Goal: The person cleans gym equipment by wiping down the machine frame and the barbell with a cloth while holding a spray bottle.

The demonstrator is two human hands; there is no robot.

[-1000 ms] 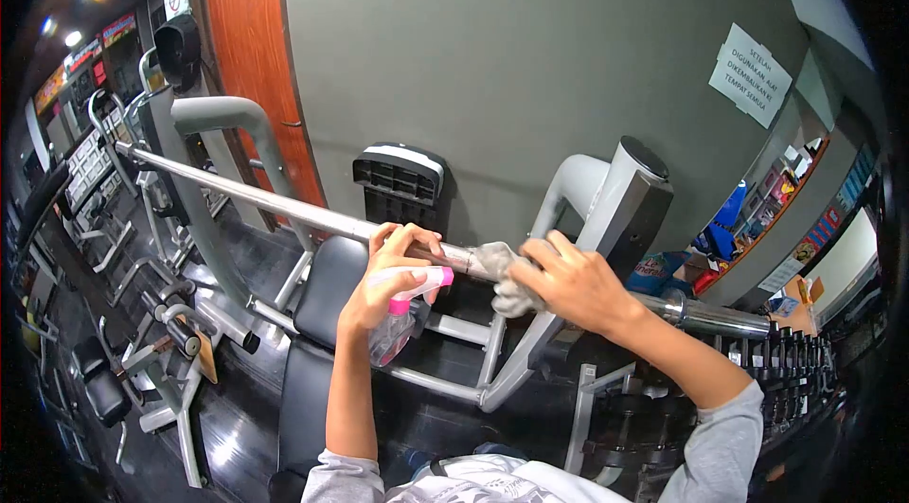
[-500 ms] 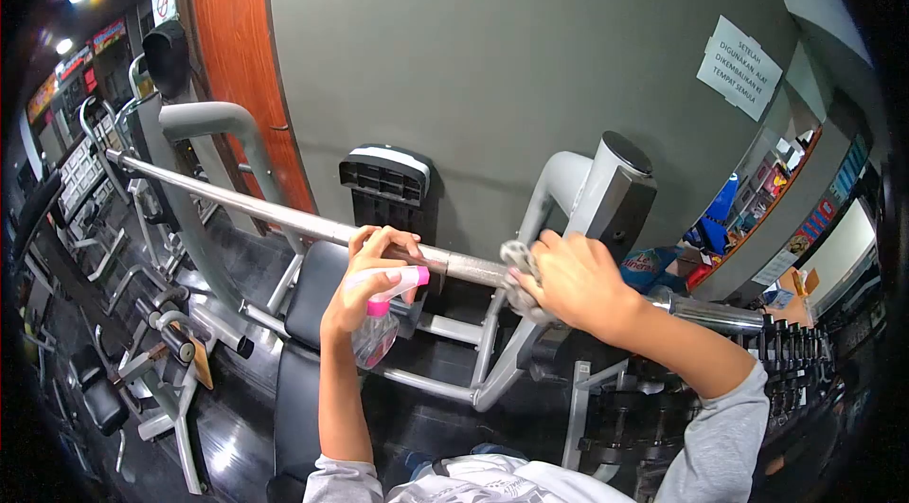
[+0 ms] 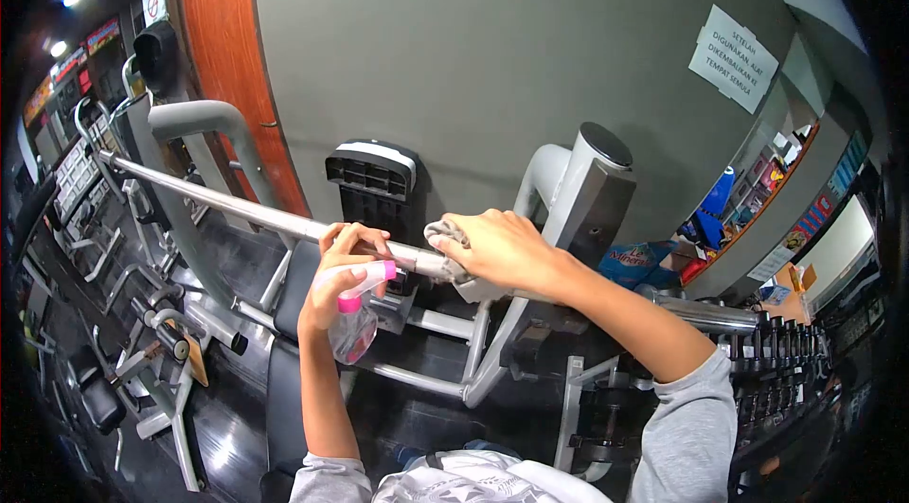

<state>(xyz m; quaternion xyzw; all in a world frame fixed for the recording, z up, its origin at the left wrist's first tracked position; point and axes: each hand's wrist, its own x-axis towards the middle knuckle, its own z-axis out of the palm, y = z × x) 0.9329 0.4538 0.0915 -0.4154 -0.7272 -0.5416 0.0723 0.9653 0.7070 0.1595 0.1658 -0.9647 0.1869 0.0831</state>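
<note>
A long metal barbell (image 3: 232,207) lies across the uprights of a weight bench. My left hand (image 3: 331,281) holds a clear spray bottle (image 3: 354,333) with a pink and white head, and its fingers rest on the bar at the same time. My right hand (image 3: 507,252) is closed around a grey cloth (image 3: 447,235) and presses it against the bar, a short way right of the left hand. Part of the cloth hangs below the bar. The fingertips of the right hand are partly hidden by the cloth.
Under the bar is a black padded bench (image 3: 292,408). A grey upright (image 3: 592,205) stands behind the right hand. Dumbbells (image 3: 776,361) line a rack at the right. The grey wall (image 3: 454,49) rises behind, and other gym machines (image 3: 170,342) stand at the left.
My right hand and the cloth have slid left along the bar, closer to my left hand. The left hand keeps the spray bottle at the bar. The view has shifted slightly.
</note>
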